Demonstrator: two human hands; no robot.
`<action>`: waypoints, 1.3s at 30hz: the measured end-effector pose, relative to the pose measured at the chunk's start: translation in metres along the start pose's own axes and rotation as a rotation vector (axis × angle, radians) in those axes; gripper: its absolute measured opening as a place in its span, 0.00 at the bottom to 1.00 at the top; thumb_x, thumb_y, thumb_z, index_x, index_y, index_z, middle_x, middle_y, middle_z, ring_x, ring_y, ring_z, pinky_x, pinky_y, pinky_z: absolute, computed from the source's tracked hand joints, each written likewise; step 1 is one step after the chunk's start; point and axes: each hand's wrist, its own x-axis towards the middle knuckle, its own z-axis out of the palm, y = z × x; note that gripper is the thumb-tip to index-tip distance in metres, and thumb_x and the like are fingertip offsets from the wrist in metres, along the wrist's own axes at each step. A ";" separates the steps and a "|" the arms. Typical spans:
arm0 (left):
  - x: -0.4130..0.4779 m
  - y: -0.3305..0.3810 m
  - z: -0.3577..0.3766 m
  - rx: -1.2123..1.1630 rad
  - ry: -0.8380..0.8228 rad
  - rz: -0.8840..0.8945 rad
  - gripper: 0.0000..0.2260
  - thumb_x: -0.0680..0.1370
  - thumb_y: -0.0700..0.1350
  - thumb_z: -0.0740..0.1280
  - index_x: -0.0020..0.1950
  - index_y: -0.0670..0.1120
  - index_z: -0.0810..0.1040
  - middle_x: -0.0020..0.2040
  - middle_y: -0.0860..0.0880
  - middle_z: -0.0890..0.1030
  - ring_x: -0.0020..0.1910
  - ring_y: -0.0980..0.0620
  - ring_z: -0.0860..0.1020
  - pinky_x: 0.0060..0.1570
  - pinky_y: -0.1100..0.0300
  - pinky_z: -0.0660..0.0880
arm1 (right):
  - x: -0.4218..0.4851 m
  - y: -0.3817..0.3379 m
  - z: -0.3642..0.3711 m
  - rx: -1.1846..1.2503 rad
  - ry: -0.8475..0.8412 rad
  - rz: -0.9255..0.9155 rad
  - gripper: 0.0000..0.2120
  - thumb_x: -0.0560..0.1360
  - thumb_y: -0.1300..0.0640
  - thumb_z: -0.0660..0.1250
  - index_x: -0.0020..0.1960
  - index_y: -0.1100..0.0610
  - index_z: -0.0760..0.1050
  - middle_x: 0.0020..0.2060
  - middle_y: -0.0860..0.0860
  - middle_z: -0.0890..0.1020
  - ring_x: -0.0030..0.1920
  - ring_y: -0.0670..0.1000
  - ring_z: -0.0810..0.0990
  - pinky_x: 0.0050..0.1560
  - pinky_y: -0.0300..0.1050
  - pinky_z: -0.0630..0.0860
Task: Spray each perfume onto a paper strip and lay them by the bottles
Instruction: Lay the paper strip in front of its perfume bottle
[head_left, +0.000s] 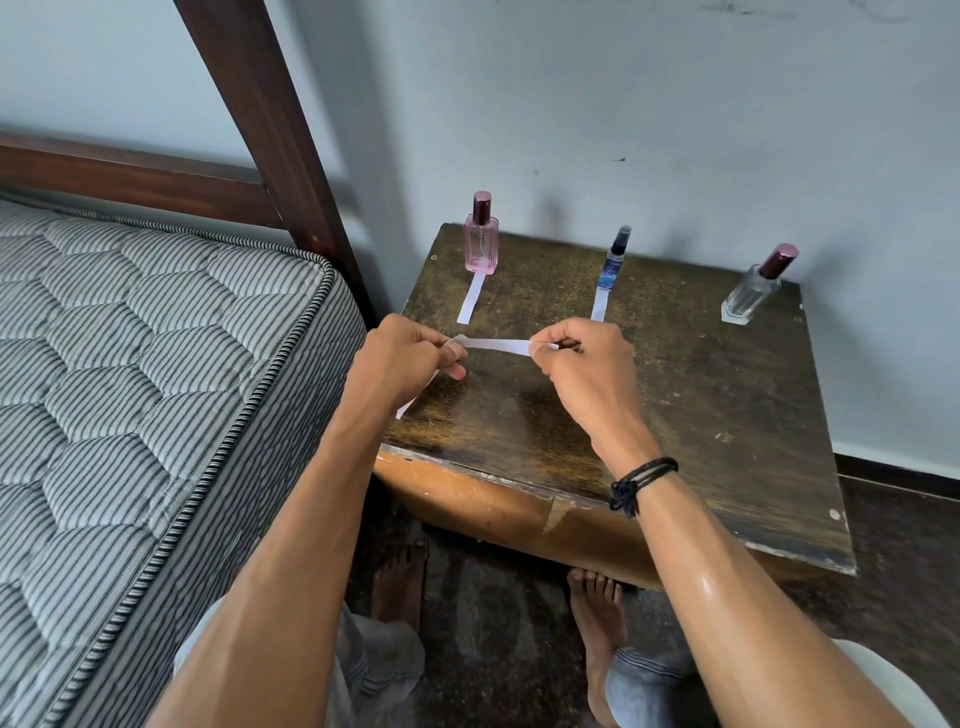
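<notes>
Three perfume bottles stand along the back of a dark wooden table (701, 395): a pink bottle (481, 241) at left, a slim blue spray bottle (614, 260) in the middle, a clear bottle (756, 288) with a maroon cap at right. A white paper strip (471, 301) lies in front of the pink bottle, another strip (600, 304) in front of the blue one. My left hand (402, 364) and my right hand (587, 364) each pinch an end of a third strip (496, 344), stretched between them above the table. More white paper hangs below my left hand.
A striped mattress (130, 374) on a dark wooden bed frame (270, 130) borders the table on the left. A pale wall stands directly behind the bottles. My bare feet rest on the dark floor under the table's front edge.
</notes>
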 end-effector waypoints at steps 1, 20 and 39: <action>0.000 0.000 0.000 -0.002 -0.010 0.002 0.08 0.79 0.47 0.71 0.42 0.51 0.88 0.40 0.59 0.87 0.59 0.59 0.79 0.63 0.52 0.70 | 0.000 0.000 -0.001 -0.005 0.008 0.000 0.05 0.78 0.58 0.71 0.45 0.51 0.84 0.42 0.43 0.84 0.44 0.47 0.82 0.54 0.54 0.81; -0.008 -0.010 -0.054 -0.278 0.182 -0.020 0.07 0.79 0.42 0.70 0.43 0.45 0.87 0.42 0.47 0.88 0.50 0.48 0.84 0.56 0.49 0.78 | 0.021 0.003 -0.070 0.165 0.453 0.061 0.10 0.78 0.62 0.69 0.43 0.49 0.80 0.38 0.50 0.84 0.42 0.53 0.85 0.46 0.49 0.83; -0.007 0.007 -0.006 -0.342 0.021 -0.088 0.07 0.74 0.37 0.75 0.51 0.43 0.86 0.48 0.44 0.86 0.41 0.54 0.79 0.35 0.67 0.72 | 0.022 0.009 -0.059 0.392 0.188 0.191 0.09 0.77 0.67 0.71 0.42 0.55 0.83 0.38 0.52 0.86 0.36 0.48 0.83 0.45 0.41 0.84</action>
